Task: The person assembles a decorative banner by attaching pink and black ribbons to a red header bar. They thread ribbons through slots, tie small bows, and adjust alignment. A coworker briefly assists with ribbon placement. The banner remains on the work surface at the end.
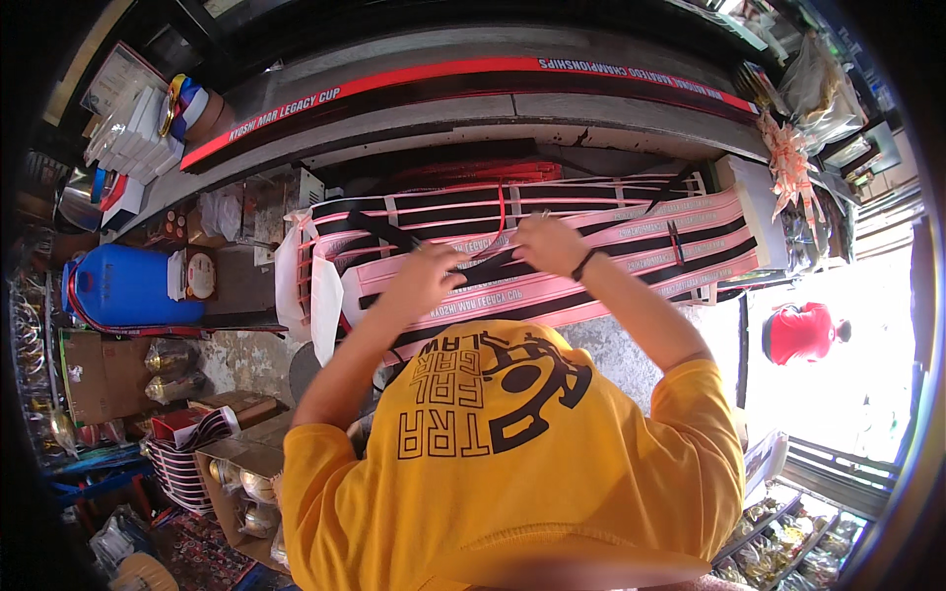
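A wide sheet of pink material printed with pale lettering and black bands (591, 278) lies in front of me. Over it, both hands are bent inward with closed fingers. A narrow black strip (483, 266) runs between them, and my left hand (424, 279) grips it on one side. My right hand (549, 244), a dark band at its wrist, pinches the strip farther right; the fingertips are partly hidden. Beyond the left hand, a loose black piece (379, 228) lies slantwise. A thin red cord (503, 207) curves near the right fingers. To the right rests a slim dark tool, perhaps scissors (676, 243).
A grey ledge (434, 59) with a long red printed band (424, 84) spans the far side. White boxes (138, 128) are stacked at far left, above a blue plastic drum (133, 286). An open carton (236, 483) stands lower left. Outside the bright doorway is a person in red (803, 333).
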Action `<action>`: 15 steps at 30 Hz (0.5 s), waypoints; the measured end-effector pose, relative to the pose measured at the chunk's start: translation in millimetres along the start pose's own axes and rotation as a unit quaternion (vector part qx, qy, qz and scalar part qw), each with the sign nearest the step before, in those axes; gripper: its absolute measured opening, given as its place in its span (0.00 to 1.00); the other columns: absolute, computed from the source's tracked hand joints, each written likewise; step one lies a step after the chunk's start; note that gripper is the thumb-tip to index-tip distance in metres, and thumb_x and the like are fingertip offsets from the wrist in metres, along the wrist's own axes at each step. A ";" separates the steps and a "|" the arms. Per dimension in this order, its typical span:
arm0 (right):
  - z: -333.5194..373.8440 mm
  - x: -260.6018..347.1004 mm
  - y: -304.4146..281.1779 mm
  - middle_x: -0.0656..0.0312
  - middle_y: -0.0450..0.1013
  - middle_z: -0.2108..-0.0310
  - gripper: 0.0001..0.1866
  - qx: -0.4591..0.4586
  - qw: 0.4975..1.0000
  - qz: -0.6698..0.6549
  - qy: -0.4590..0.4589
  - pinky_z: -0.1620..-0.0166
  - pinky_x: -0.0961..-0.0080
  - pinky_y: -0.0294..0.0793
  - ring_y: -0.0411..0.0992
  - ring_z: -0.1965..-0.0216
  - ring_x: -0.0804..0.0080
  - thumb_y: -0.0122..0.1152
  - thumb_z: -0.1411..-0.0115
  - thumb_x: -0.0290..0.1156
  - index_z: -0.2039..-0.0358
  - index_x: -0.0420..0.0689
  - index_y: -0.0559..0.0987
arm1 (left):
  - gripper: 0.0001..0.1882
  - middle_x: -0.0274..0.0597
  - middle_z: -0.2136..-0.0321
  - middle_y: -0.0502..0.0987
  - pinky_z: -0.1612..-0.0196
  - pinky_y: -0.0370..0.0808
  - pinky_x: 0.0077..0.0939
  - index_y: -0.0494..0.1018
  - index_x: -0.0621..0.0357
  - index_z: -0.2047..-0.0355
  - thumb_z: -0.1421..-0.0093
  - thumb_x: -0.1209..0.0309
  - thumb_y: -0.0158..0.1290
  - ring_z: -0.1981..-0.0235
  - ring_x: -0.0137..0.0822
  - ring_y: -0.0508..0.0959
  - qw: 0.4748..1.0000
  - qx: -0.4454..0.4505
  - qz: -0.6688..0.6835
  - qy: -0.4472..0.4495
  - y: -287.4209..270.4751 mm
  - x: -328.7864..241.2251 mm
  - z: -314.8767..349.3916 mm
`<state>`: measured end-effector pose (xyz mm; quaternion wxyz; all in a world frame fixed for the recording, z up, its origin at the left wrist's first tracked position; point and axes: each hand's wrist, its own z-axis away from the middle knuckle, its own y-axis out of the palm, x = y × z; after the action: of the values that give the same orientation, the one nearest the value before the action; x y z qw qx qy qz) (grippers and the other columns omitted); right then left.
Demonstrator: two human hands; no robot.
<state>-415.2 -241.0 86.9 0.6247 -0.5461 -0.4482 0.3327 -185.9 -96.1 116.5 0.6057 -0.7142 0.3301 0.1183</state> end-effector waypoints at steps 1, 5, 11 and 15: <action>-0.4 4.6 22.9 0.59 0.72 0.69 0.11 0.011 0.999 -0.042 0.021 0.53 0.65 0.73 0.72 0.59 0.59 0.61 0.45 0.37 0.64 0.47 0.80 | 0.15 0.46 0.64 0.78 0.56 0.73 0.34 0.77 0.58 0.58 0.47 0.69 0.61 0.63 0.46 0.78 0.999 0.017 0.009 -0.025 17.5 2.9 2.8; -0.6 20.1 68.6 0.58 0.70 0.59 0.12 -0.053 0.993 -0.052 0.089 0.51 0.57 0.70 0.68 0.50 0.58 0.64 0.48 0.37 0.63 0.48 0.79 | 0.14 0.48 0.68 0.79 0.59 0.74 0.34 0.76 0.61 0.60 0.41 0.64 0.56 0.65 0.45 0.78 0.960 0.049 0.154 -0.228 73.8 0.8 10.3; -3.2 38.4 54.3 0.60 0.69 0.62 0.11 -0.116 0.993 0.008 -0.011 0.51 0.60 0.70 0.69 0.54 0.61 0.61 0.51 0.32 0.66 0.47 0.74 | 0.24 0.41 0.59 0.77 0.59 0.74 0.27 0.72 0.55 0.52 0.32 0.48 0.45 0.61 0.35 0.78 0.546 0.033 0.705 -0.451 103.9 8.2 13.0; 4.6 55.2 48.9 0.61 0.71 0.65 0.09 -0.153 0.986 -0.034 -0.065 0.59 0.65 0.76 0.73 0.61 0.61 0.58 0.50 0.29 0.68 0.46 0.72 | 0.17 0.45 0.56 0.74 0.51 0.76 0.33 0.69 0.60 0.52 0.30 0.59 0.43 0.57 0.38 0.76 0.497 -0.175 0.759 -0.382 97.6 15.8 16.3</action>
<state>-395.1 -180.3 49.8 0.5145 -0.5969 -0.5514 0.2739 -230.3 -90.7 26.8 0.2123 -0.1656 0.4542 0.8493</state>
